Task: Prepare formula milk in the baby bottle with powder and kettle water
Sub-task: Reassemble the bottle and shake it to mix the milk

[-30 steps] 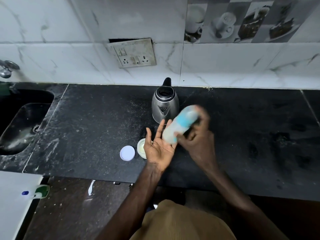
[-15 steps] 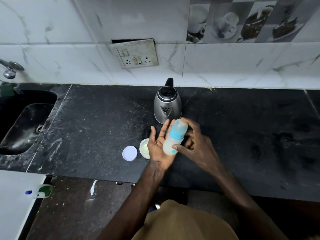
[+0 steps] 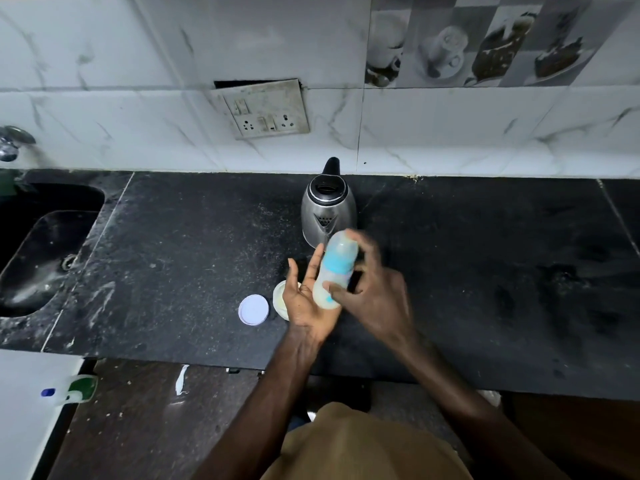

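1. Left hand (image 3: 306, 303): palm up, fingers spread flat, grasping nothing; baby bottle (image 3: 335, 271) base rests against it.
2. Right hand (image 3: 372, 289): wrapped round the bottle, motion-blurred, fingertips indistinct.
3. Lid (image 3: 253, 309) lies flat on the counter (image 3: 173, 254); powder tub (image 3: 281, 299) half hidden behind the left hand.
4. Kettle (image 3: 327, 213) stands behind, its base blocked by the bottle.

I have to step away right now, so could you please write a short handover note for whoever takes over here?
Right hand: gripping the capped baby bottle, pale milk inside.
Left hand: open, palm against the bottle's base.
Kettle stands behind on the counter; open powder tub and its lid sit left of the hands.
Done: bottle filled and capped.
Left: probably finish mixing, then close the tub.
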